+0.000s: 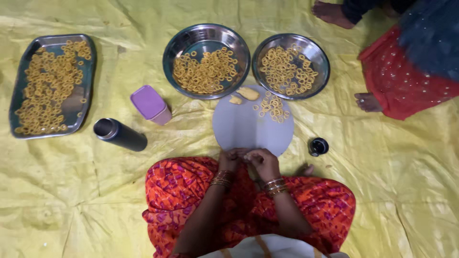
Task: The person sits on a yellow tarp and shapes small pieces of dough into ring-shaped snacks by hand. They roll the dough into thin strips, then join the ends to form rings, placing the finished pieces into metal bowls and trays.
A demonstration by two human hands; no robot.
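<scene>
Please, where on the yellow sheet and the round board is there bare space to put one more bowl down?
The round board is bare on its near and left part; dough rings crowd its far right. The yellow sheet is bare right of the small black lid. It is crowded between the tray, purple box and steel bottle.

**user1:** how are the person's hands set here?

**user2:** both arms come up from the bottom of the head view and angle inward, so the wrists nearly meet in the middle. The left hand (230, 158) and right hand (262, 160) sit right beside each other, fingertips touching or nearly so.

**user1:** open or closed?

**user2:** fingers on both are curled in, sort of a pinch. Too small to see if anything's between them. Stacked bangles on each wrist, forearms bare, knuckles facing up toward the camera.
</scene>
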